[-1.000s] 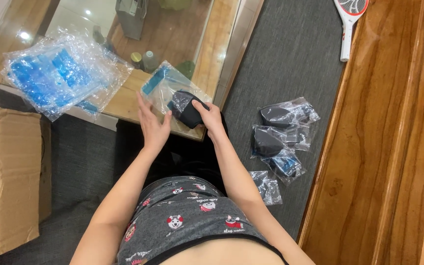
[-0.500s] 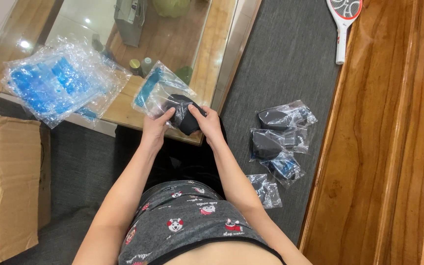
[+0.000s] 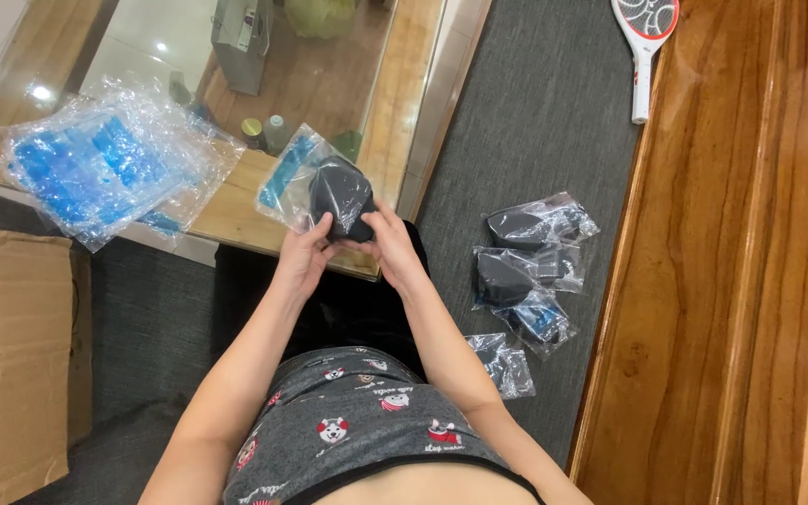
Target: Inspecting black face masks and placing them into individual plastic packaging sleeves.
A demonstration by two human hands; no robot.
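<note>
Bright, even light; ceiling glare on the glass tabletop [image 3: 133,47]; edges perhaps slightly soft.

I see a dark rounded object [image 3: 340,198] sitting halfway inside a clear plastic bag [image 3: 296,178] with blue trim. Both are tilted, held up over the near table edge.

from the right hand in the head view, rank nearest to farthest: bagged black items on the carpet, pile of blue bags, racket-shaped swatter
1. Bagged black items, on the carpet just right of the right hand.
2. Pile of blue bags, on the table's left end.
3. Racket-shaped swatter, top right by the wooden floor.
</note>
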